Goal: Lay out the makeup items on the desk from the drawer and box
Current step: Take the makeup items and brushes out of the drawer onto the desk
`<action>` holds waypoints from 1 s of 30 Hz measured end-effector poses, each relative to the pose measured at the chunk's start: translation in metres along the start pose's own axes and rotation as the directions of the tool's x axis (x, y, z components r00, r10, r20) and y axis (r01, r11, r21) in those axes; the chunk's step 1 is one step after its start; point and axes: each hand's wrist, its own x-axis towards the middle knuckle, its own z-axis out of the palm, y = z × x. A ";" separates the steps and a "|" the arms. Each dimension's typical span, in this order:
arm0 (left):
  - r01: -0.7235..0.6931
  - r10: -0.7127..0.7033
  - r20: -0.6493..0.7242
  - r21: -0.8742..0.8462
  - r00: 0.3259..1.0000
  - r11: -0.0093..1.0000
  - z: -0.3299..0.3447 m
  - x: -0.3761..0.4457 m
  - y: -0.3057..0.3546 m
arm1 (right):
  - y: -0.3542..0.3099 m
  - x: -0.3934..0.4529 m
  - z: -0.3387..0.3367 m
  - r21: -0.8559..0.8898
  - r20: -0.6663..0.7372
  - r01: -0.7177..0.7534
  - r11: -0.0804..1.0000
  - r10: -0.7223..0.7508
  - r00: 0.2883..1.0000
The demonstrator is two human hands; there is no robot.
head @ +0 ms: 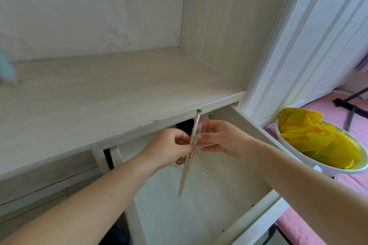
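Over the open drawer (199,205), left hand (171,148) and right hand (221,137) both pinch slim makeup brushes (190,151), fingers closed on the handles; the counter (103,101) at 11 o'clock lies nearly bare, so laying out has barely begun

Soft, even daylight with faint shadows; wide-angle bending at the edges; slight overall softness and no glare.

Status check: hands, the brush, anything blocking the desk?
Left hand and right hand both pinching makeup brush over open drawer. Desk ahead mostly bare.
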 end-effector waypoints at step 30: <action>-0.186 -0.023 -0.714 -0.214 0.700 0.959 -0.305 -0.026 -0.019 | -0.187 0.188 0.241 0.113 -0.015 0.145 0.983 -0.145 0.989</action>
